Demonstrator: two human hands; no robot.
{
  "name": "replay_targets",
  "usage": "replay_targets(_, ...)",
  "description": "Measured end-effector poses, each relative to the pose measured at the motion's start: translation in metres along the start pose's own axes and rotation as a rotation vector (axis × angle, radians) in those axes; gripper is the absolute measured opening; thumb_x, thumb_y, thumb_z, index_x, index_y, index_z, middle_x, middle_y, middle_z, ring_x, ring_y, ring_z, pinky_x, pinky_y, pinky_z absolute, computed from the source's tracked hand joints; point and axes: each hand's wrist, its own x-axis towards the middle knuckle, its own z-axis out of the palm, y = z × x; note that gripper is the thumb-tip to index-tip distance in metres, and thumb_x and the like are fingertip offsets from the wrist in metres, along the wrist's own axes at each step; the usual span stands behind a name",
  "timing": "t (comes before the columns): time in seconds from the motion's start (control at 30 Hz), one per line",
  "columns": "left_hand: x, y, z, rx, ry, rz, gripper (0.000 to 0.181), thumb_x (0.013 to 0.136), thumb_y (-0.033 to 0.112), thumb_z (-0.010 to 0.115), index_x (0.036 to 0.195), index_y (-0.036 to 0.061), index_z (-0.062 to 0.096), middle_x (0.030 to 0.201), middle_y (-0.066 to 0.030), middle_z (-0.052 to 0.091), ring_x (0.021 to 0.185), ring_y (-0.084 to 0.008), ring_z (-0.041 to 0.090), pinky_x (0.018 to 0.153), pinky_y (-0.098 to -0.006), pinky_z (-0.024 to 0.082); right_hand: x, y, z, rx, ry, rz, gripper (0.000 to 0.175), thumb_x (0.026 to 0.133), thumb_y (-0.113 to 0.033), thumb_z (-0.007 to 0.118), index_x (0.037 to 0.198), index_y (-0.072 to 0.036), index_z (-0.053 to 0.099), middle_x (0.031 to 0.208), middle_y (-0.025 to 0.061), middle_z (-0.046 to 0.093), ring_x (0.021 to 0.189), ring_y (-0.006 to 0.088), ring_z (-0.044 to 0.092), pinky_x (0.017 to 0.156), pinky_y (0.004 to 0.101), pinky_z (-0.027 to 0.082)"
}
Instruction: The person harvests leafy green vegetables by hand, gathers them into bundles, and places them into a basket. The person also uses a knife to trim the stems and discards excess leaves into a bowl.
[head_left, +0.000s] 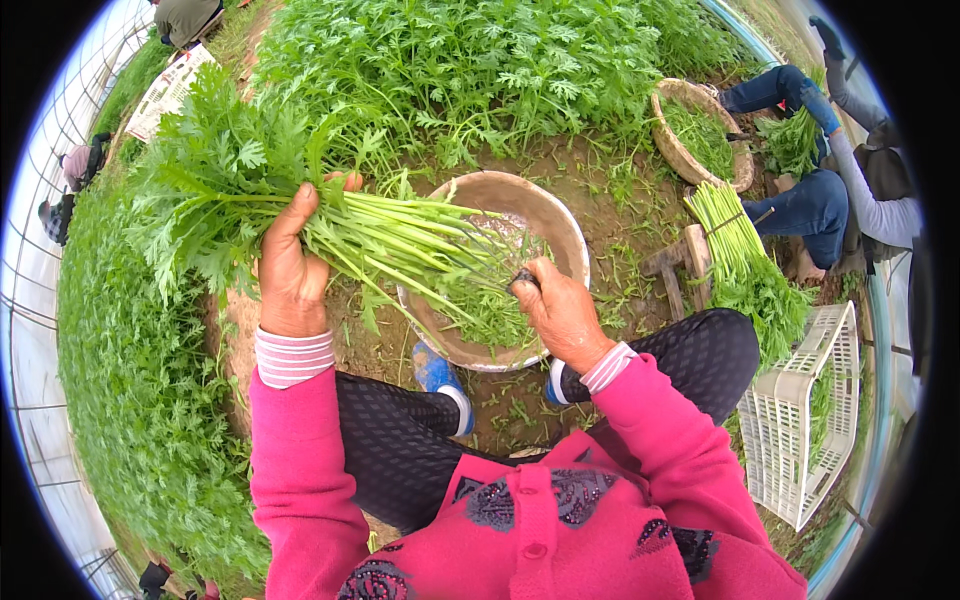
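My left hand (296, 259) grips a thick bunch of leafy greens (397, 232), probably garland chrysanthemum. Its leaves spread to the upper left and its pale stems point right, over a round basin (574, 247). In my right hand (559, 307) is the dark handle of a tool with thin wire tines (480, 259). The tines lie against or among the lower stems; exactly how deep they reach is hidden. Leafy trimmings (495, 326) lie inside the basin, which stands on the soil between my feet.
Growing greens (465, 67) fill the bed ahead and the left side. To the right are another basin (660, 135), a tied bundle (720, 225) on a wooden stool (697, 259), and a white plastic crate (780, 427). A co-worker (877, 187) sits there holding greens. Another crate (169, 90) stands upper left.
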Motion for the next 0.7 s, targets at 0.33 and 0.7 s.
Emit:
replay_targets(0.33, 0.01, -0.004, 0.003, 0.03, 0.219, 0.074, 0.039, 0.088, 0.016, 0.066, 0.119, -0.0027, 0.052, 0.111, -0.0179, 0.064, 0.1, -0.0258, 0.063, 0.09, -0.0397, 0.052, -0.027, -0.005, -0.044, 0.473, 0.234, 0.107, 0.025, 0.097, -0.025, 0.052, 0.099, 0.0, 0.053, 0.07, 0.0021, 0.058, 0.058, 0.0078, 0.056, 0.054, 0.0239, 0.047)
replay_targets(0.7, 0.017, -0.026, 0.025, -0.13, 0.257, 0.023, 0.038, 0.087, 0.01, 0.066, 0.12, -0.0009, 0.051, 0.112, -0.0157, 0.062, 0.1, -0.0288, 0.062, 0.091, -0.0452, 0.052, 0.007, -0.048, 0.018, 0.476, 0.051, 0.009, 0.021, 0.099, -0.023, 0.048, 0.099, -0.002, 0.051, 0.075, 0.005, 0.058, 0.059, 0.0091, 0.057, 0.054, 0.0249, 0.047)
